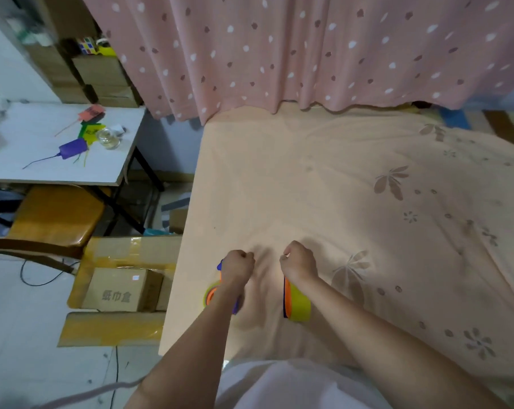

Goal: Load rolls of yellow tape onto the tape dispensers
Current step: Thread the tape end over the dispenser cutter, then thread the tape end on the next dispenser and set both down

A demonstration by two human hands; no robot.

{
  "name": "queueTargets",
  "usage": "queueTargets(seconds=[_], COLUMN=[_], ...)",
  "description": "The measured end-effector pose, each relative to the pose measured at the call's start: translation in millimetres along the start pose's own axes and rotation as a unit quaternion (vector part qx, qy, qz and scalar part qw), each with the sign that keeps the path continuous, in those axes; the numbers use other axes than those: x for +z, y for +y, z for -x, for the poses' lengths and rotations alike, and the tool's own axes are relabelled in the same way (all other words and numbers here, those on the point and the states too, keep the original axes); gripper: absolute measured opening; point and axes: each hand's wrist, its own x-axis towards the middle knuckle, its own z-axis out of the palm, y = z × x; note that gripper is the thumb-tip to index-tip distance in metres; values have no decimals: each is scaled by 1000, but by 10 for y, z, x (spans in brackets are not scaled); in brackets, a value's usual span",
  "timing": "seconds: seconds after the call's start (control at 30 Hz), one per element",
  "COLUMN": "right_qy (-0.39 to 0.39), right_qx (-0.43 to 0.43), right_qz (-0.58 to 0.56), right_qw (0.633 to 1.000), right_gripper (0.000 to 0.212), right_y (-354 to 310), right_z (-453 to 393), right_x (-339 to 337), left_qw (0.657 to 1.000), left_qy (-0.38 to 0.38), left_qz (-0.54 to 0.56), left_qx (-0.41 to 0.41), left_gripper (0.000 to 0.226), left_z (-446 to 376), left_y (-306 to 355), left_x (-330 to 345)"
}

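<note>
- Left hand point(237, 265): closed in a fist over the front end of a tape dispenser point(220, 290) of orange and purple plastic; a yellow roll appears seated in it, at the near left edge of the bed, though the wrist hides most of it.
- Right hand point(299, 264): likewise curled shut, fingers folded in; it grips the top of a second dispenser point(286, 299), orange and dark-edged, that carries a broad yellow tape roll point(300, 304) standing on edge just beneath the wrist.
- Position: both units rest on the peach bedsheet point(353, 187), close to the wearer, apart from one another with bare sheet between.
- Handling, judged: rolls likely light and stiff round the core; outer wrap smooth, adhesive face tacky; best held by the flat sides or through the core; dispenser plastic rigid, the cutter end probably sharp, so the handle is the safer hold; soft bedding gives poor support for pressing a roll home.
- Writing: a cardboard box point(118, 290) on the floor at left bears printed Chinese characters, seemingly 纸巾盒; no brand legible on tape or dispensers.
</note>
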Motion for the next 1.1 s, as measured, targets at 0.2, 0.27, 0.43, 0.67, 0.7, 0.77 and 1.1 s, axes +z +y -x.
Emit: queueTargets(seconds=[0.2,0.27,0.43,0.67,0.7,0.77,1.1], right_qy=[-197,-216,-234,-206,-201,-195,-205], right_qx=[-20,-21,3,25,21,15,-48], right_qz=[85,92,107,126,137,134,-116], right_qw=[976,972,966,970,970,972,971], right_gripper=[18,20,20,43,40,37,18], right_y=[-442,-457,-463,-383,-403,-452,-773], right_z=[196,212,224,204,214,239,91], right_x=[577,766,1126,1335,1325,1259,337], left_qw=[987,984,968,958,958,957,927], left_qy=[124,101,-8,-78,-86,-104,-270], left_qz=[42,67,135,157,151,136,253], left_qx=[-95,-130,-212,-225,-229,-234,-65], left_gripper=[33,36,30,38,38,37,66], left_z=[4,16,75,27,14,-29,-122], left_y=[-651,-885,-1222,-1204,-1203,-1204,-596], left_x=[-622,-719,-762,-752,-762,-806,-1153])
